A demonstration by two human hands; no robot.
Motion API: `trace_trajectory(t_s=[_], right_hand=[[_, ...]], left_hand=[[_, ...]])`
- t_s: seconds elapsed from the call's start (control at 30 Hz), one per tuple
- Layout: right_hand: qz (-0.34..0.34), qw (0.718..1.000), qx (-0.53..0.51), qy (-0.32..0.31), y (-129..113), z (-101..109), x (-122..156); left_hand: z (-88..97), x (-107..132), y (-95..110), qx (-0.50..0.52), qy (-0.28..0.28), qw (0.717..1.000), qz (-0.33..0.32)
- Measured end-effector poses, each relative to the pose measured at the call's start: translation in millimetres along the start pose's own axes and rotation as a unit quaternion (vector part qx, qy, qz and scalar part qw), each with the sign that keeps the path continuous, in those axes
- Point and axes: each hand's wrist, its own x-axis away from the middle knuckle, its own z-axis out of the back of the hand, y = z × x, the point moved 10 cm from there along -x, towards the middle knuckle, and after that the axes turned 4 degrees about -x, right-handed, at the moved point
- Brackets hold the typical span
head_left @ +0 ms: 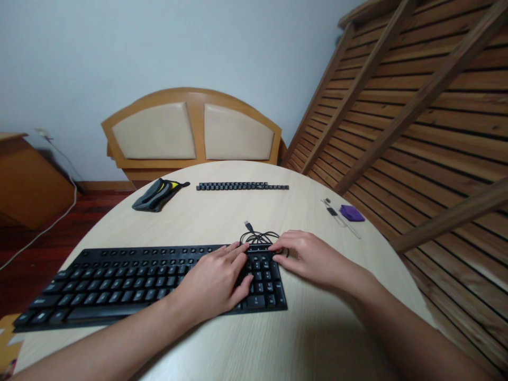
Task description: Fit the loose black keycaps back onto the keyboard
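Reaching in with bare forearms [119,334] from the near side of the keyboard [130,284], flat on the round table [254,346]. Resting the left hand [220,272] across it, open, grasping nothing; curling the right hand [305,254] at its far right corner, cannot tell whether gripping. Beyond the keyboard: coiled cable [262,236], purple item [352,213] rightward, dark pouch [153,198] leftward, rows of small black blocks [238,186], padded headboard [199,119].

A padded headboard [199,132] stands near a slatted wooden frame [420,100].
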Motion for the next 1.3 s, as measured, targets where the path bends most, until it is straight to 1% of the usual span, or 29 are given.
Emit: trace_trajectory(t_s=[0.23, 0.5, 0.7, 0.83, 1.07, 1.17, 1.3], right_hand=[[-0.008, 1.0, 0.006, 0.0, 0, 0, 0], [-0.005, 1.0, 0.006, 0.004, -1, 1, 0], [-0.012, 1.0, 0.003, 0.002, 0, 1, 0], [-0.029, 0.999, -0.023, 0.002, 3, 2, 0], [-0.084, 0.989, -0.122, -0.022, 16, -3, 0], [-0.091, 0.987, -0.128, -0.021, 19, -4, 0], [-0.086, 0.99, -0.107, -0.022, 18, -3, -1]], left_hand=[[-1.4, 0, 0, -0.005, -0.006, 1.0, 0.001], [0.9, 2, -1, -0.002, 0.015, 1.0, 0.002], [-0.5, 2, -2, 0.0, 0.006, 1.0, 0.003], [0.0, 1, -5, 0.007, 0.0, 1.0, 0.016], [0.3, 1, -6, 0.009, -0.002, 1.0, 0.013], [1.0, 1, -6, 0.012, 0.003, 1.0, 0.011], [1.2, 1, -6, 0.012, 0.004, 1.0, 0.011]])
